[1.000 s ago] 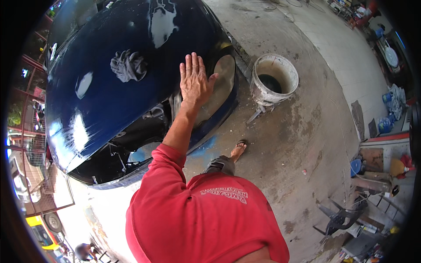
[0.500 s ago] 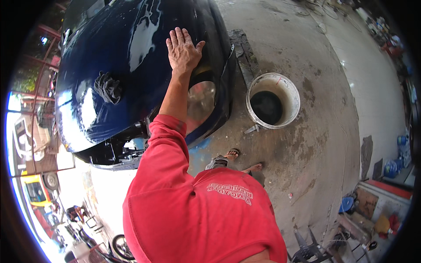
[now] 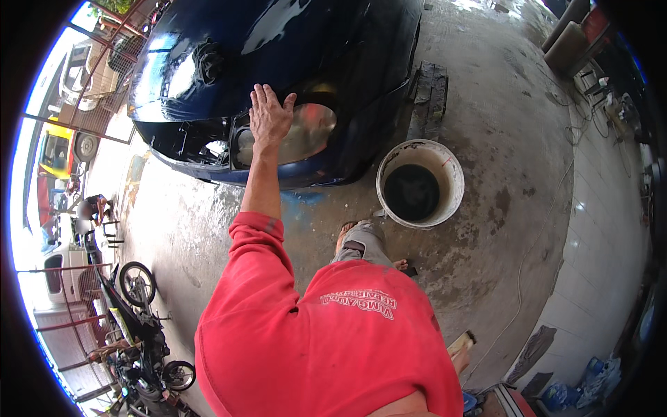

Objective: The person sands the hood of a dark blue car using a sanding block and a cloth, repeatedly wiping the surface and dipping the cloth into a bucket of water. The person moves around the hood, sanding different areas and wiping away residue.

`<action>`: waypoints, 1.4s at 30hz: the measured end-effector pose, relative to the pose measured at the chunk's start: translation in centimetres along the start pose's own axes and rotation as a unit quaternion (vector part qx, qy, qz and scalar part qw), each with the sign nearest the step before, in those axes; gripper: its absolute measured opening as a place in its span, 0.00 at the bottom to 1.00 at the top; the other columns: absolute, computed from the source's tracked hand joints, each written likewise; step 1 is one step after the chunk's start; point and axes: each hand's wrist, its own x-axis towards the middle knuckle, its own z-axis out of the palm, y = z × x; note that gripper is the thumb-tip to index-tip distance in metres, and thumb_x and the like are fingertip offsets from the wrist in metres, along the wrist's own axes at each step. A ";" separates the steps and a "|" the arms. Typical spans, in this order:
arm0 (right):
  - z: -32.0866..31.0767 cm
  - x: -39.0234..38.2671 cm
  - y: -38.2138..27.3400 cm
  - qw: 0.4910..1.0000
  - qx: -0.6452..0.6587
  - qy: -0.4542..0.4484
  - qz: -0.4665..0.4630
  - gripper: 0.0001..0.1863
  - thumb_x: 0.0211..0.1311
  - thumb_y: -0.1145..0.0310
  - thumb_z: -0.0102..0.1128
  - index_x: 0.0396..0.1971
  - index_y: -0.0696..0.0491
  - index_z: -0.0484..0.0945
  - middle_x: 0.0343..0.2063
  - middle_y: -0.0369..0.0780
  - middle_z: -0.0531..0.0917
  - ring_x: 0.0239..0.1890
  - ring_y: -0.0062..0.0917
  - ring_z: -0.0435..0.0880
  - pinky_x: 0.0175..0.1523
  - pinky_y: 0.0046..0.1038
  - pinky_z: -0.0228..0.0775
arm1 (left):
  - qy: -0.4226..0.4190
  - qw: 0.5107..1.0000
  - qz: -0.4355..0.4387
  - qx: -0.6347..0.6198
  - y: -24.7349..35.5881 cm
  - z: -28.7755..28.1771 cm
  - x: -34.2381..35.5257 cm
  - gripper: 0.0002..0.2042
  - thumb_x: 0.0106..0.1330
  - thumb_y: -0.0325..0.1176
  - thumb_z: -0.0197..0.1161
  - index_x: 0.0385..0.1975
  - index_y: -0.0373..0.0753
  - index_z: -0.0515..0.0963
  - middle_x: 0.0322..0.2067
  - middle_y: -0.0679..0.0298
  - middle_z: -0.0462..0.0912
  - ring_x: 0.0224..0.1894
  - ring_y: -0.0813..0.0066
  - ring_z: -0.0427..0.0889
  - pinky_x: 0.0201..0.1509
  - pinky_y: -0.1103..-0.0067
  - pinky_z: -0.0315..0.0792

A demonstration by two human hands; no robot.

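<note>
My left hand (image 3: 269, 115) lies flat, fingers stretched, at the front edge of a dark blue car's hood (image 3: 313, 48), its wrist over the hazy headlight (image 3: 313, 128). A crumpled dark cloth (image 3: 208, 62) rests on the wet, glossy hood. Low beside my right hip, my right hand (image 3: 460, 361) shows only in part, closed around a pale, flat piece with a dark edge (image 3: 462, 342); its kind is not clear.
A white bucket (image 3: 455, 170) of dark water stands on the stained concrete right of the car. Motorcycles (image 3: 142, 347) are parked at the left, near a wire fence (image 3: 76, 132). A thin cord (image 3: 517, 306) runs along the floor at right.
My left hand has slid from farther up the hood back to its front edge by the headlight. My view has turned and my feet have shifted. My right hand has come into sight.
</note>
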 end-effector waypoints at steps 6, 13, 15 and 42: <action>1.3 3.4 -20.9 0.962 0.180 -0.042 -0.200 0.23 0.82 0.47 0.61 0.44 0.55 0.80 0.27 0.33 0.77 0.25 0.20 0.77 0.31 0.28 0.71 | 0.083 0.994 0.037 -0.061 -3.7 -3.7 4.1 0.48 0.69 0.66 0.69 0.81 0.39 0.65 0.80 0.37 0.62 0.83 0.40 0.59 0.85 0.55 0.59; 8.4 -7.7 -36.0 0.916 0.177 -0.137 -0.332 0.21 0.84 0.49 0.60 0.39 0.53 0.80 0.24 0.30 0.75 0.24 0.14 0.71 0.29 0.23 0.64 | 0.211 0.971 -0.052 -0.101 -15.0 -5.7 19.7 0.57 0.56 0.83 0.68 0.83 0.58 0.64 0.84 0.41 0.53 0.85 0.36 0.51 0.85 0.45 0.55; 9.9 -10.4 -38.5 0.906 0.154 -0.175 -0.354 0.20 0.84 0.50 0.61 0.38 0.52 0.80 0.23 0.30 0.74 0.23 0.14 0.70 0.29 0.23 0.63 | 0.130 0.981 -0.084 -0.120 -15.6 -4.3 22.9 0.56 0.55 0.84 0.67 0.83 0.63 0.64 0.84 0.43 0.54 0.85 0.36 0.54 0.84 0.45 0.57; 18.9 10.6 -65.6 0.839 -0.089 -0.277 -0.459 0.17 0.76 0.57 0.71 0.34 0.53 0.79 0.21 0.29 0.74 0.19 0.12 0.68 0.24 0.23 0.56 | -0.550 0.806 0.064 -0.210 25.8 28.9 -21.6 0.34 0.61 0.55 0.75 0.68 0.48 0.81 0.65 0.51 0.83 0.65 0.48 0.84 0.69 0.59 0.77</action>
